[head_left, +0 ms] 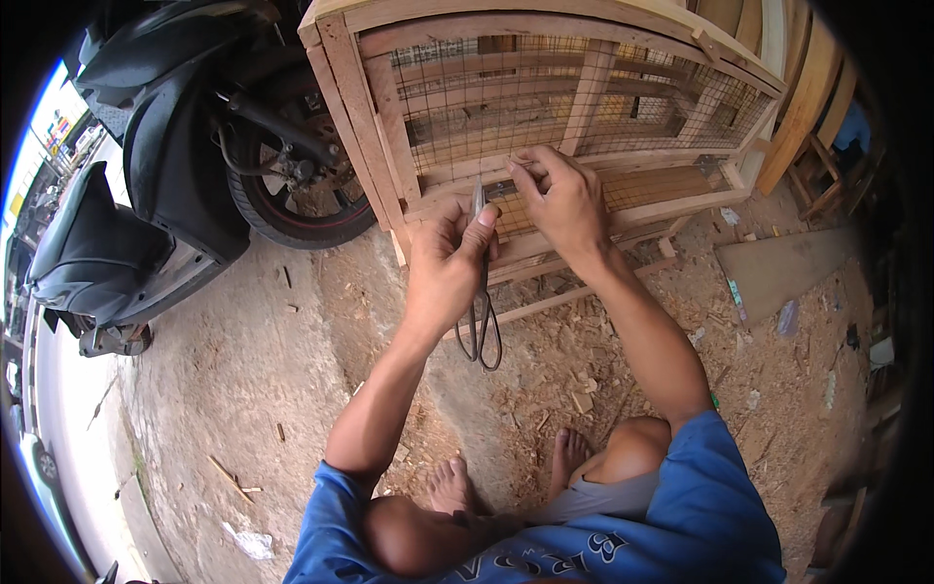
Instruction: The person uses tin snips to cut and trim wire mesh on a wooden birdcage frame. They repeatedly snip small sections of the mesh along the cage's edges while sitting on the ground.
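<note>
My left hand is closed round a pair of scissors with dark looped handles. Their blades point up towards the cage, and the loops hang below my palm. Just to the right, my right hand pinches thumb and forefinger together at the lower rail of the mesh panel. Whatever lies between those fingertips is too small to make out. Both hands are in front of a wooden cage of pale slats. Wire mesh covers its front opening, and a dark metal hinge or latch is partly hidden between my hands.
A black motorcycle stands close by the cage on the left, its front wheel nearest. Wood shavings and offcuts litter the concrete floor. Planks lean at the back right, with a flat board lying below them.
</note>
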`<state>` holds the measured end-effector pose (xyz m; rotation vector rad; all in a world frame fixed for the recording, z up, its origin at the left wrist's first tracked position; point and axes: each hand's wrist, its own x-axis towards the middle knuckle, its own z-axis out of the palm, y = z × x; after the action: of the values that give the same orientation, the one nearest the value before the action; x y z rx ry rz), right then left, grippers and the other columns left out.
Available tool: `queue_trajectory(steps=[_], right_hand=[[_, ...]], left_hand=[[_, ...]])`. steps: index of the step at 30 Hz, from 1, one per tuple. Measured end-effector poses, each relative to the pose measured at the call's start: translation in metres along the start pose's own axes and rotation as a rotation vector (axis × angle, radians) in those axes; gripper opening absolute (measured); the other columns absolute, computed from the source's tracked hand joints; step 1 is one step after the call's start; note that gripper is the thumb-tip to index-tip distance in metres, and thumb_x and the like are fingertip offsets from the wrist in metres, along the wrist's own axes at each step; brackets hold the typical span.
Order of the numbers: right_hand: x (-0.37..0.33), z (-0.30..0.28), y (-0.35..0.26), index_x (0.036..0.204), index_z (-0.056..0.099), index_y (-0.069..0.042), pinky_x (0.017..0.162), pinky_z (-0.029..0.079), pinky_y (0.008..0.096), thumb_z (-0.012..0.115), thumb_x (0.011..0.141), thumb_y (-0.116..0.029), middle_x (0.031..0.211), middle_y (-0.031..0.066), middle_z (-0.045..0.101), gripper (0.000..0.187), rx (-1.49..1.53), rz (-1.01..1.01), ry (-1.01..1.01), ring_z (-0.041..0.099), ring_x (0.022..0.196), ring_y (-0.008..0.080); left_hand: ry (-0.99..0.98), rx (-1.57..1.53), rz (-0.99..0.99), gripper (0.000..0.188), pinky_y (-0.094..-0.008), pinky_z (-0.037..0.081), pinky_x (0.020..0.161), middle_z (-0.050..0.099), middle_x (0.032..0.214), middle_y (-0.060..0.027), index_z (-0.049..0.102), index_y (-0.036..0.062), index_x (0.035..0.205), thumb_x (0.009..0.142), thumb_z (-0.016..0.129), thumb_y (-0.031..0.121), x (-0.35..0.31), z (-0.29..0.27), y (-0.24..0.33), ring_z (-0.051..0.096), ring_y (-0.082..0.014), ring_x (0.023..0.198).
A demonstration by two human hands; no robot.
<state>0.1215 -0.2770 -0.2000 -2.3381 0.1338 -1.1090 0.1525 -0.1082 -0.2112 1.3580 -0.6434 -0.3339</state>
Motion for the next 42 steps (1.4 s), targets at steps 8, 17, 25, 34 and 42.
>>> queue_trajectory(steps=[8, 17, 25, 34, 42], right_hand=[[0.002, 0.018, 0.005, 0.084, 0.064, -0.004, 0.053, 0.051, 0.037, 0.071, 0.087, -0.011, 0.072, 0.0119, 0.068, 0.01, -0.176, -0.188, 0.172, 0.068, 0.062, 0.0279], [-0.005, 0.011, 0.003, 0.09, 0.067, -0.004, 0.053, 0.051, 0.0359, 0.064, 0.092, -0.015, 0.072, 0.0124, 0.067, 0.012, 0.023, -0.087, 0.153, 0.066, 0.059, 0.0253], [-0.07, -0.045, 0.0, 0.106, 0.067, 0.003, 0.079, 0.053, 0.03, 0.062, 0.098, -0.021, 0.093, 0.0082, 0.069, 0.025, 0.531, -0.024, -0.294, 0.065, 0.089, 0.0151], [-0.094, -0.086, 0.012, 0.12, 0.058, 0.004, 0.084, 0.054, 0.0366, 0.057, 0.098, -0.019, 0.1, 0.012, 0.068, 0.032, 1.413, 0.513, -0.953, 0.067, 0.095, 0.0222], [-0.182, -0.088, 0.055, 0.129, 0.051, 0.006, 0.09, 0.054, 0.042, 0.064, 0.092, -0.028, 0.098, 0.013, 0.065, 0.052, 1.935, 0.55, -0.674, 0.067, 0.097, 0.0251]], left_hand=[[-0.025, -0.026, -0.018, 0.021, -0.0202, 0.035, 0.048, 0.059, 0.069, 0.0007, 0.062, 0.0041, 0.103, 0.102, 0.058, 0.025, 0.001, -0.002, 0.004, 0.049, -0.004, 0.056], [-0.04, -0.056, -0.053, 0.018, -0.0223, 0.039, 0.055, 0.058, 0.068, 0.0016, 0.059, 0.0029, 0.097, 0.101, 0.06, 0.02, -0.001, -0.004, 0.008, 0.05, -0.0052, 0.061], [0.055, -0.37, 0.163, 0.018, -0.0245, 0.047, 0.071, 0.067, 0.079, -0.0043, 0.064, 0.0024, 0.107, 0.1, 0.06, 0.019, -0.008, 0.008, 0.003, 0.06, -0.0099, 0.074], [0.004, -0.265, 0.094, 0.027, -0.0237, 0.04, 0.072, 0.064, 0.083, -0.0036, 0.063, -0.0001, 0.114, 0.103, 0.056, 0.024, -0.003, 0.055, 0.034, 0.055, -0.0103, 0.076], [-0.121, -0.072, -0.169, 0.02, -0.0266, 0.044, 0.078, 0.062, 0.085, -0.0012, 0.065, 0.0043, 0.107, 0.101, 0.059, 0.023, -0.012, 0.123, -0.007, 0.056, -0.0107, 0.082]])
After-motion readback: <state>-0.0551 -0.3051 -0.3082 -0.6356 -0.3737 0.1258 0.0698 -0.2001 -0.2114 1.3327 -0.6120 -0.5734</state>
